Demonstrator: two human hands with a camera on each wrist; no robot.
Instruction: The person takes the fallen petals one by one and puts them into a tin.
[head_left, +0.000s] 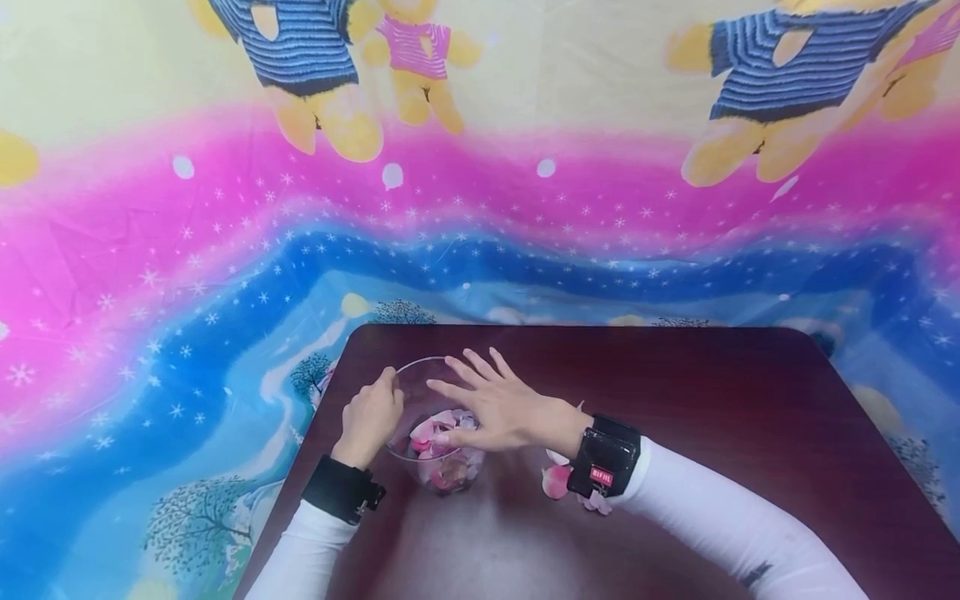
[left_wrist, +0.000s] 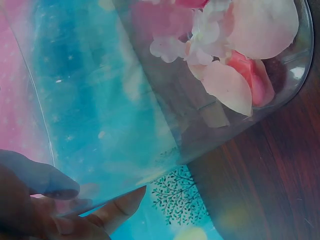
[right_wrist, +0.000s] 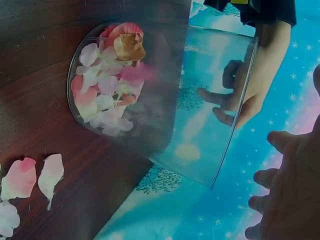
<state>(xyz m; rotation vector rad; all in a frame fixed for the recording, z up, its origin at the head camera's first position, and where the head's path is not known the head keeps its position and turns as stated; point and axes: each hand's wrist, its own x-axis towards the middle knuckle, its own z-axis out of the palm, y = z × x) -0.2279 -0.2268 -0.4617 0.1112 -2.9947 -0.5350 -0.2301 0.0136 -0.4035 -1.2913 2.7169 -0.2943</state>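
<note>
A clear see-through bowl point(right_wrist: 205, 155) holds pink and white flower petals point(right_wrist: 107, 80) at its bottom. My left hand point(head_left: 371, 417) grips the rim on the left side; in the left wrist view its fingers point(left_wrist: 117, 210) pinch the wall, some inside and some outside. My right hand point(head_left: 510, 412) is spread with straight fingers over the right side of the bowl, and nothing shows in it. In the right wrist view, the fingertips of that hand point(right_wrist: 295, 185) stand apart from the rim.
Loose petals point(right_wrist: 20, 177) lie on the dark wooden table point(head_left: 712, 417) to the right of the bowl, partly hidden by the right wrist in the head view. Behind the table hangs a printed cloth point(head_left: 487, 183) with bears and snowflakes.
</note>
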